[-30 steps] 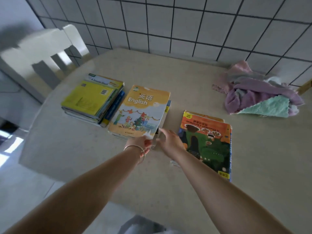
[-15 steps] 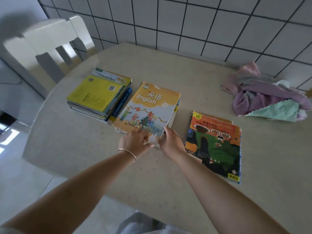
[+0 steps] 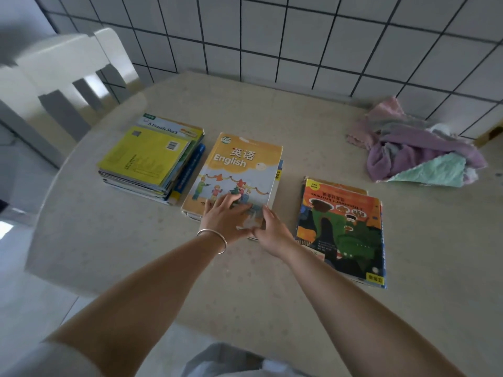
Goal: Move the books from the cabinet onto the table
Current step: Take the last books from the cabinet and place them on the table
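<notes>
Since half a second ago, the left hand (image 3: 227, 216) has been slid further onto the cover of the English book (image 3: 239, 172), fingers now laid flat and slightly spread over the near part of the cover instead of gathered at its near edge. The right hand (image 3: 272, 232) is kept at the near right corner of the same book, fingers extended along its right edge, thumb toward the left hand; whether the corner is pinched cannot be told. A bangle (image 3: 215, 239) is worn on the left wrist.

The English book is placed on top of the middle pile, with at least one more book seen under it, at the centre of the table (image 3: 272, 295). Just to its left, touching or nearly so, a taller stack (image 3: 152, 159) is topped by a yellow-green cover. To the right, apart from the middle pile, an orange-and-green book (image 3: 343, 227) is laid on another thin pile. Far right, crumpled cloths (image 3: 419, 153) in pink, purple and mint are heaped near the tiled wall (image 3: 299, 36). A white chair (image 3: 60, 69) is seen at the far left.
</notes>
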